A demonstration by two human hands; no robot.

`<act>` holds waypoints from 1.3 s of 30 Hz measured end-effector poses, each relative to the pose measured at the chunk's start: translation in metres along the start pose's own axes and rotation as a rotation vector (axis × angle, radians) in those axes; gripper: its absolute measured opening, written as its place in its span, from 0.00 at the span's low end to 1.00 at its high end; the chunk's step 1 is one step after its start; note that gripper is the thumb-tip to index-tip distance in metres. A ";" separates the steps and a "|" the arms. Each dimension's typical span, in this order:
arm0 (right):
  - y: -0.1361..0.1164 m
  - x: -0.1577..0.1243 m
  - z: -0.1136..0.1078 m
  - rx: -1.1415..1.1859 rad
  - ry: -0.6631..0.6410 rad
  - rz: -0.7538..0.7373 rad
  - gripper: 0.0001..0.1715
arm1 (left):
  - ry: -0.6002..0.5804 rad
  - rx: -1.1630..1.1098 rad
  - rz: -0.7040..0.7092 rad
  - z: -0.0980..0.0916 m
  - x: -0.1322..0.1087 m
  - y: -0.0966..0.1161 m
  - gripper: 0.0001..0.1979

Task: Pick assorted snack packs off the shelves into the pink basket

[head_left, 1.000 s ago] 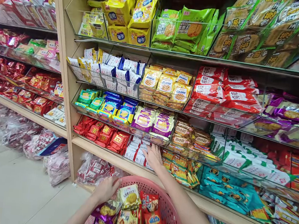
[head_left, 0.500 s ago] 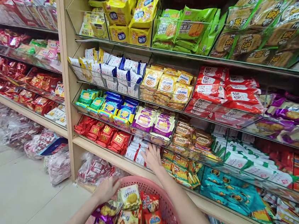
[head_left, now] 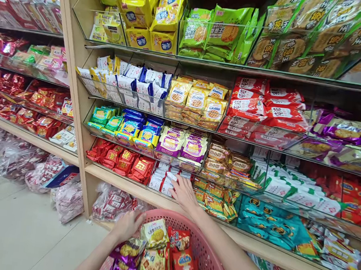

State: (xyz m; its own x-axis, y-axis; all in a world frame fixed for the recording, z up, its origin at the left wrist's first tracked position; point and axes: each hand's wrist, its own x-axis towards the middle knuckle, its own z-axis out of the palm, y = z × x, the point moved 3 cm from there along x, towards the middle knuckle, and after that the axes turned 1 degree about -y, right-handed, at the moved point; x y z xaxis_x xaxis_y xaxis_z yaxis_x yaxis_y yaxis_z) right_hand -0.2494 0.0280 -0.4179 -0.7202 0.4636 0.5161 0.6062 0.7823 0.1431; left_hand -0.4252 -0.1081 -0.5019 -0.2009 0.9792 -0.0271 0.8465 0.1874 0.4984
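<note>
My right hand [head_left: 184, 193] reaches over the front edge of the lowest shelf, its fingers at the white packets [head_left: 161, 182]. One white packet's end shows by the fingertips. My left hand [head_left: 129, 225] is at the rim of a pink perforated basket [head_left: 215, 259], fingers bent over its left edge. Inside the basket lie a cream biscuit packet [head_left: 155, 233], a yellowish nut-picture packet [head_left: 152, 267], purple packets [head_left: 127, 254] and red packets [head_left: 183, 264].
Red packets [head_left: 126, 162] lie left of the white ones, orange-green packets [head_left: 215, 199] to the right. Glass dividers front the shelves above. Plastic bags of packets [head_left: 115, 202] sit below the wooden ledge [head_left: 130, 187], beside an upright panel [head_left: 73, 76].
My right hand has lifted a little, and a white packet's end now shows at its fingertips. The view has shifted slightly. My left hand stays at the basket rim.
</note>
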 end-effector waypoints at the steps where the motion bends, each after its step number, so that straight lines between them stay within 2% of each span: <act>1: 0.001 0.000 0.001 0.012 0.005 0.014 0.17 | 0.005 0.005 0.001 0.000 0.000 0.000 0.25; 8: 0.005 0.001 0.002 0.071 0.051 0.072 0.12 | -0.001 0.001 -0.006 -0.001 0.000 -0.001 0.25; 14: -0.011 -0.011 -0.025 0.245 0.137 0.102 0.14 | -0.021 0.000 -0.021 -0.005 -0.002 0.004 0.24; 20: -0.031 -0.048 -0.059 0.715 0.170 0.345 0.09 | -0.025 0.045 -0.029 -0.005 0.000 0.003 0.23; 25: -0.038 -0.099 -0.057 1.087 0.089 0.626 0.05 | -0.045 0.026 -0.004 -0.006 -0.001 0.006 0.23; 29: -0.042 -0.137 -0.056 1.523 0.011 0.914 0.15 | -0.075 0.006 -0.032 -0.008 -0.001 0.008 0.22; 32: -0.047 -0.157 -0.066 1.784 -0.054 1.040 0.25 | -0.071 0.002 -0.030 -0.008 0.001 0.007 0.22; 36: -0.053 -0.174 -0.076 1.979 -0.175 1.153 0.33 | -0.067 -0.006 0.011 -0.005 0.003 0.005 0.23; 39: -0.053 -0.184 -0.076 2.053 -0.212 1.220 0.34 | -0.063 -0.009 0.034 -0.005 0.003 0.006 0.24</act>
State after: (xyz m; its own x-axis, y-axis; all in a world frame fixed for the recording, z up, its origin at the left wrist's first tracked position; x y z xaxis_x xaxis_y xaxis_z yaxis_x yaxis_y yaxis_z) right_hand -0.1235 -0.1307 -0.4566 -0.5329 0.7551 -0.3818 -0.2638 -0.5771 -0.7729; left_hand -0.4236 -0.1041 -0.4950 -0.1405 0.9880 -0.0639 0.8477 0.1534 0.5078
